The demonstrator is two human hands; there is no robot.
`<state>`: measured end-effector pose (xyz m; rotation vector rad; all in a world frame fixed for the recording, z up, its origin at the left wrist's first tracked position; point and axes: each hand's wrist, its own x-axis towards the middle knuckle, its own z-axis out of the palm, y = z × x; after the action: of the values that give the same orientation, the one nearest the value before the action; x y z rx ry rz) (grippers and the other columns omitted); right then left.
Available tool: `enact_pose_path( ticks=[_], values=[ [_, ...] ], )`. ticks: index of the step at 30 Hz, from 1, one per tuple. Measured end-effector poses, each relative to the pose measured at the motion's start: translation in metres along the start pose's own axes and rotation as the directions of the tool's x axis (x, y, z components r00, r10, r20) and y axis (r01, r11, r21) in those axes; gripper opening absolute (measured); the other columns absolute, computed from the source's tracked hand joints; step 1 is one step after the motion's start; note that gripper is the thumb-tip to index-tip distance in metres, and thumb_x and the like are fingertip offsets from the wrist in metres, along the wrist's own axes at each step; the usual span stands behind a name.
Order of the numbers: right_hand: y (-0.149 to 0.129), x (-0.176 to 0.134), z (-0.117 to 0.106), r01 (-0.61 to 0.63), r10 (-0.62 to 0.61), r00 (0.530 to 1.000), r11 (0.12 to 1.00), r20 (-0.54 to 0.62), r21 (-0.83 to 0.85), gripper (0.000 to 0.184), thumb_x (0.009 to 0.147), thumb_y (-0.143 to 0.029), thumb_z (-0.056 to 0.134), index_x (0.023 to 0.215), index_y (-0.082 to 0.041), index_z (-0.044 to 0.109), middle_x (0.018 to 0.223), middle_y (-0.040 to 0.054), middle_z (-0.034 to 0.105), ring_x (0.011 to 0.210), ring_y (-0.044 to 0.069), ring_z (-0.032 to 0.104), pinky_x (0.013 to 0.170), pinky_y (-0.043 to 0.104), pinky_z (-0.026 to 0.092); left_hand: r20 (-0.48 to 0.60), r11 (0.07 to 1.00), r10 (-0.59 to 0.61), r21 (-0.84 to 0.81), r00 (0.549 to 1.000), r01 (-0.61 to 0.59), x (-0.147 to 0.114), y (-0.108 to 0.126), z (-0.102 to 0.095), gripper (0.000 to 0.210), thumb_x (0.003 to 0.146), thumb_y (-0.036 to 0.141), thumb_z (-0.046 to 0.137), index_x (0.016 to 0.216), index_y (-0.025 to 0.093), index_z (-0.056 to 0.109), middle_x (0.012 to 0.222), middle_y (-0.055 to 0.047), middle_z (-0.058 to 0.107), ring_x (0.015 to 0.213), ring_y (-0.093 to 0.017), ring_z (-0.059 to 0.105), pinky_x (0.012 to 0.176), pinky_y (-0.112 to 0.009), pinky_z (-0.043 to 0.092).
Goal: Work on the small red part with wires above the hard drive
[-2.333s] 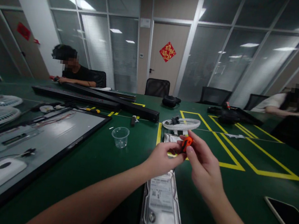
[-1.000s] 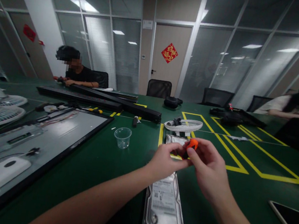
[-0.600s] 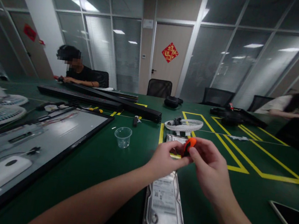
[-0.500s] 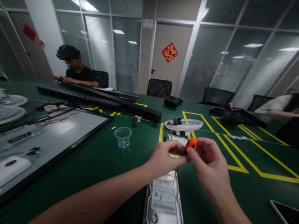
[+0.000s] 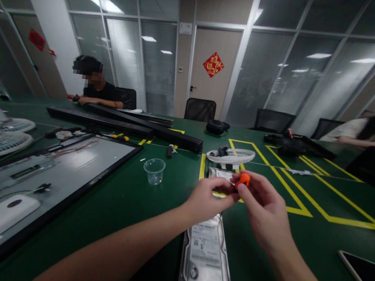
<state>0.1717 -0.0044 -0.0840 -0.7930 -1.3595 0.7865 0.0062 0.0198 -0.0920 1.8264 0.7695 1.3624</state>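
Both my hands meet around a small orange-and-black object (image 5: 244,180), held up above the table; its kind cannot be made out. My right hand (image 5: 265,206) pinches it between thumb and fingers. The fingertips of my left hand (image 5: 210,198) are closed against its near left side, where the black part is mostly covered. Below the hands, a hard disk drive (image 5: 208,258) lies label up on the green table. A second hard disk drive (image 5: 220,175) shows partly behind my left hand.
A clear plastic cup (image 5: 154,171) stands to the left. Further left lies a large flat panel (image 5: 102,157) with a white device (image 5: 0,222). A white fan grille (image 5: 237,156) sits beyond my hands, a phone (image 5: 366,274) at right. Two people (image 5: 99,92) sit across the table.
The orange-and-black object has turned in my fingers, showing more orange and less black, and has shifted slightly right. My hands stay together; the things on the table have not moved.
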Motion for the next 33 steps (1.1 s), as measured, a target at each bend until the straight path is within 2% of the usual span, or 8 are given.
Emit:
enact_pose_path(
  ticks=[2,4,10,16,22,28,30,33],
  values=[
    [0.0028,0.0,-0.0014,-0.038,0.037,0.999,0.998,0.013,0.04,0.039,0.096,-0.05,0.086,0.13,-0.032,0.079,0.123,0.0082,0.085,0.115,0.03,0.08,0.107,0.053,0.063,0.018,1.0,0.018,0.019,1.0,-0.018,-0.0001,0.0008,-0.0004,0.022,0.093,0.034,0.078,0.082,0.015,0.074,0.085,-0.005,0.077,0.082,-0.018,0.068,0.08,-0.031,0.053],
    [0.0042,0.0001,-0.0015,-0.05,0.05,0.999,0.998,-0.003,0.049,0.039,0.095,-0.05,0.087,0.129,-0.032,0.08,0.123,0.0081,0.085,0.114,0.03,0.08,0.109,0.054,0.062,0.016,1.0,0.013,0.011,1.0,-0.013,-0.0005,0.0011,0.0,0.02,0.093,0.033,0.077,0.084,0.015,0.074,0.086,-0.006,0.077,0.083,-0.018,0.069,0.08,-0.03,0.053],
    [-0.0011,-0.0001,0.0023,0.013,-0.013,0.999,1.0,-0.029,-0.011,0.031,0.09,-0.044,0.093,0.112,-0.031,0.074,0.113,0.0067,0.085,0.103,0.028,0.082,0.097,0.046,0.067,-0.024,0.999,0.029,0.026,0.999,-0.028,-0.002,-0.0011,0.0011,0.025,0.087,0.032,0.085,0.077,0.017,0.068,0.08,-0.003,0.073,0.08,-0.018,0.068,0.078,-0.029,0.053],
    [0.001,-0.0011,0.0008,-0.035,0.033,0.999,0.999,0.041,0.04,0.043,0.1,-0.049,0.081,0.139,-0.033,0.074,0.132,0.0097,0.083,0.118,0.03,0.08,0.109,0.055,0.063,0.024,0.994,0.067,0.081,0.997,-0.069,-0.0033,0.0004,0.0002,0.017,0.096,0.03,0.075,0.085,0.017,0.075,0.097,-0.008,0.082,0.093,-0.022,0.075,0.089,-0.034,0.057],
    [-0.0006,-0.0005,0.0027,0.013,-0.012,1.0,0.999,-0.017,0.044,0.029,0.092,-0.041,0.092,0.113,-0.031,0.073,0.112,0.0054,0.086,0.104,0.027,0.083,0.1,0.049,0.068,-0.011,0.999,0.05,-0.006,0.999,-0.05,-0.0034,-0.0036,0.0028,0.019,0.085,0.029,0.088,0.089,0.015,0.076,0.092,-0.007,0.081,0.088,-0.021,0.074,0.083,-0.031,0.058],
    [0.0,-0.0008,-0.0014,-0.051,0.049,0.998,0.995,0.027,0.091,0.045,0.097,-0.046,0.085,0.139,-0.035,0.075,0.131,0.0083,0.083,0.124,0.03,0.078,0.114,0.054,0.059,0.019,0.997,0.048,0.067,0.999,-0.049,-0.0023,-0.0011,-0.0013,0.014,0.093,0.026,0.076,0.083,0.016,0.074,0.088,-0.006,0.079,0.085,-0.02,0.073,0.081,-0.031,0.054],
    [0.0017,-0.0004,-0.0021,-0.052,0.051,0.999,0.997,0.006,0.062,0.042,0.096,-0.048,0.086,0.134,-0.033,0.078,0.128,0.0087,0.083,0.123,0.03,0.078,0.112,0.053,0.06,0.023,0.997,0.037,0.065,0.999,-0.038,-0.0024,-0.0001,-0.0014,0.013,0.093,0.026,0.076,0.085,0.016,0.074,0.088,-0.006,0.079,0.085,-0.02,0.072,0.081,-0.031,0.054],
    [0.002,0.0002,-0.0013,-0.002,0.002,0.999,1.0,-0.038,-0.008,0.033,0.093,-0.046,0.089,0.12,-0.032,0.078,0.115,0.007,0.084,0.107,0.028,0.08,0.096,0.046,0.066,-0.007,1.0,0.016,0.024,1.0,-0.016,-0.0025,-0.0017,0.0002,0.018,0.085,0.029,0.086,0.088,0.016,0.073,0.089,-0.005,0.078,0.085,-0.019,0.07,0.081,-0.031,0.054]
  ],
)
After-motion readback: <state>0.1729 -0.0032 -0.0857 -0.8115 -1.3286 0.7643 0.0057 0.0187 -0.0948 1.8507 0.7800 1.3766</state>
